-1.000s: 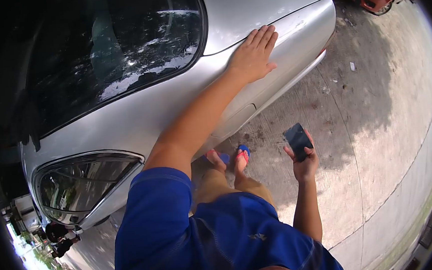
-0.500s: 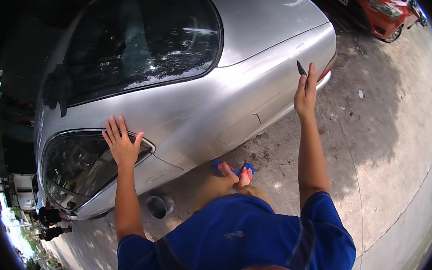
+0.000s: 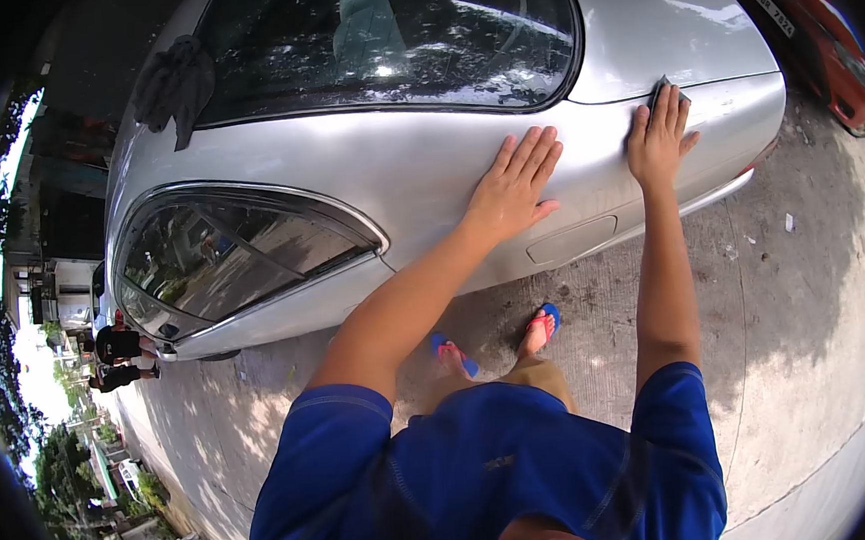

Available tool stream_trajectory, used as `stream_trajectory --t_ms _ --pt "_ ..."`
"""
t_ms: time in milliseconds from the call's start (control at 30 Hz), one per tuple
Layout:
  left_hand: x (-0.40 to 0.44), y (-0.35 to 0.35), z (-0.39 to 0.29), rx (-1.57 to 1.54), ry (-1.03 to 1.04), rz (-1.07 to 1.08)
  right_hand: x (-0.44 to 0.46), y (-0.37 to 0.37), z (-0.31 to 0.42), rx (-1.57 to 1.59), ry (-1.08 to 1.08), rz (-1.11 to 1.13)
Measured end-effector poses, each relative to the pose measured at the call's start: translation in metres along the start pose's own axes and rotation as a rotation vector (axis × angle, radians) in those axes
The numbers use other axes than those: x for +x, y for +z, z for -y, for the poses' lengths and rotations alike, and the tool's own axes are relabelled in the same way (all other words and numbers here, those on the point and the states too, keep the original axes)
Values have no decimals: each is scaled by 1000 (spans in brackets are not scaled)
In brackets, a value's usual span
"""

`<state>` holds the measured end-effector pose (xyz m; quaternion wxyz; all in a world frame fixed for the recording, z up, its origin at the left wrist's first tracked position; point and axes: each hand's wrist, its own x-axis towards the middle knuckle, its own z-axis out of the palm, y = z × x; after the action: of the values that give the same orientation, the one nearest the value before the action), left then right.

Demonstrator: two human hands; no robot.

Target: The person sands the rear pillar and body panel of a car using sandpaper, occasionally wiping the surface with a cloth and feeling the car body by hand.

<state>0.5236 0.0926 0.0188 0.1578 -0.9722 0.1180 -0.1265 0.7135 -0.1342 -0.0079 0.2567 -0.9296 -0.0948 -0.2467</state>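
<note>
A silver car fills the upper part of the view. My left hand lies on its rear side panel, fingers stretched out, below the corner of the rear window. Farther right, my right hand presses a thin dark flat object against the car near the trunk seam; most of that object is hidden under my fingers. The fuel flap sits beneath my two hands.
A dark cloth lies on the roof edge at the left. A red car stands at the upper right. Two people in dark clothes are at the far left. Concrete ground surrounds my feet in flip-flops.
My left hand has shifted from beside the side window to the rear panel. My right hand has turned its palm down onto the car with the dark object. The bucket has left the view.
</note>
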Motion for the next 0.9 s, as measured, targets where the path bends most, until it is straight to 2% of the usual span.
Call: stream_trajectory --t_ms 67,167,233,333,433,567,633,733,867,900 --pt "-16 -4 42 136 175 -105 -10 9 20 -19 -12 -10" --pt "-67 -37 132 90 123 -128 -78 5 75 36 -39 59" --pt "-104 -76 196 69 -6 -135 -151 5 137 181 -101 127" --pt "-161 -110 307 78 -243 -330 -250 17 201 228 -311 319" --pt "-196 -108 400 120 -502 -518 -274 39 238 255 -425 307" --pt "-202 -94 401 119 -443 -671 -195 3 336 137 -595 233" --pt "-200 -93 400 109 -441 -691 -223 24 317 227 -574 236" --pt "-200 -89 399 97 -440 -729 -329 49 234 93 -617 402" --pt "-202 -83 407 143 -387 -738 -242 23 333 183 -562 254" --pt "-203 -81 405 144 -365 -724 -250 29 320 185 -568 284"
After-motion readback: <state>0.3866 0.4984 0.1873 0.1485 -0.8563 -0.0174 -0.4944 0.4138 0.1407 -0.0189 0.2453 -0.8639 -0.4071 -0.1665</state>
